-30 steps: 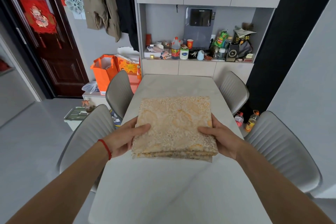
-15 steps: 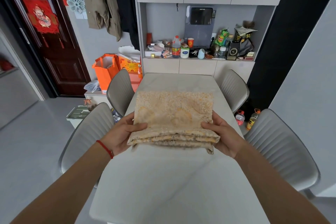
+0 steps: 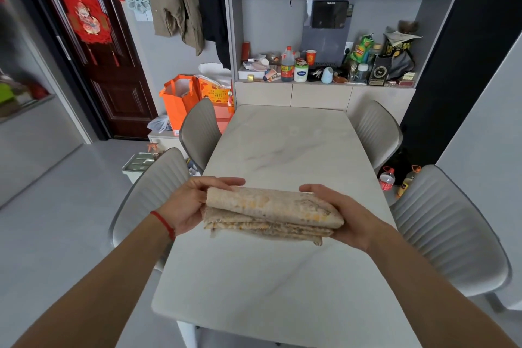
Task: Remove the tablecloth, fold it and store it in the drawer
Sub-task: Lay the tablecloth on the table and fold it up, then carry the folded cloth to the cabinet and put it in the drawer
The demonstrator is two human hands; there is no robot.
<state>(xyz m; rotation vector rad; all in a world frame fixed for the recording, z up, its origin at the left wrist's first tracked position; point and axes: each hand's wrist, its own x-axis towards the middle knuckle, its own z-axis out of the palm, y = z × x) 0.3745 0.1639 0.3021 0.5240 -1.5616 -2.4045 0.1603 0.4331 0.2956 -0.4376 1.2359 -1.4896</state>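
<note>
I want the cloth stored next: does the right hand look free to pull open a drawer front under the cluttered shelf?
Probably not yet: the right hand and left hand both grip the folded tablecloth, and the table lies between them and the drawer fronts.

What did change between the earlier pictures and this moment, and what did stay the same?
The folded tablecloth has been lifted off the table and now hangs above it, seen edge-on, drawn closer to the person. The left hand and right hand already gripped its two sides earlier and have not let go. The chairs and the cluttered shelf stayed as they were.
</note>
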